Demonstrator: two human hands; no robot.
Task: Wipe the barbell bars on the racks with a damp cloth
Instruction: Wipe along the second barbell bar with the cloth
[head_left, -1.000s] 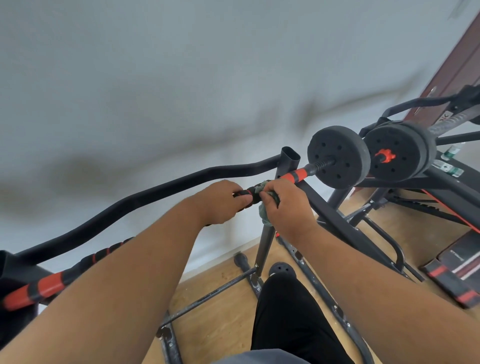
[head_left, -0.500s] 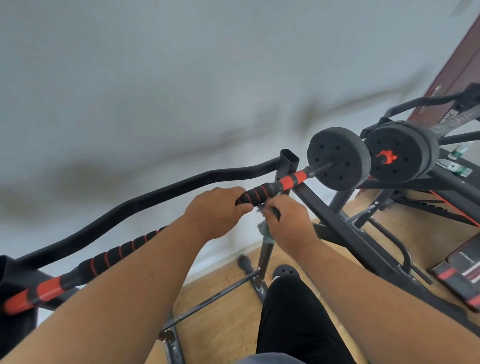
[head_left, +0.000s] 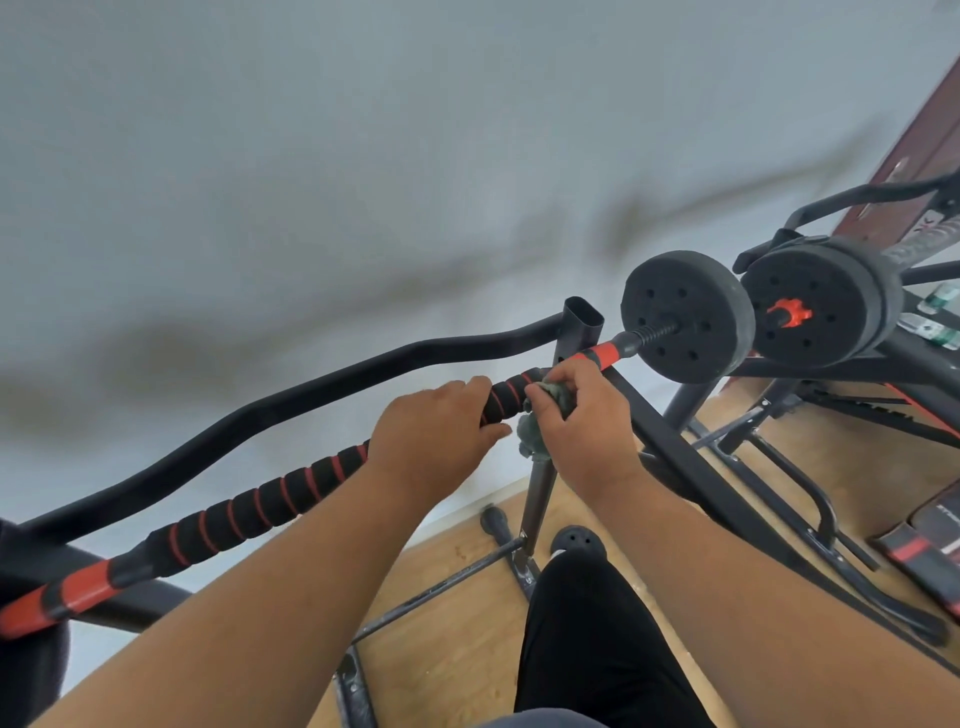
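Left hand (head_left: 434, 434) wraps the black foam-padded barbell bar with red rings (head_left: 270, 506), fingers curled over the top, thumb under. Right hand (head_left: 582, 415) sits just beside it to the right, clutching a crumpled grey-green damp cloth (head_left: 540, 415) bunched against the same bar; a wad of cloth hangs below the bar between the two hands. Hands are near each other, not touching.

The bar runs diagonally from lower left to upper right. Its lower-left end shows a red sleeve section, cut off at the frame edge. Right of the right hand comes another short red section, then a threaded metal end going into a round black weight plate (head_left: 685, 317). A second black weight plate with a red collar nut (head_left: 818, 309) sits just beyond, on another bar.

The bar lies across a dark grey metal rack upright with an open tube top (head_left: 582, 325). A curved black padded rail (head_left: 311, 395) runs behind and above the bar, joining that upright. Further dark frame tubes cross at right.

Below: light wooden floor (head_left: 457, 660), the rack's base struts, and the person's leg in black trousers (head_left: 587, 639) at bottom centre. A pale grey wall (head_left: 363, 156) with blurry dark smears fills the top. A dark red-brown door panel (head_left: 930, 145) stands at the far right edge.
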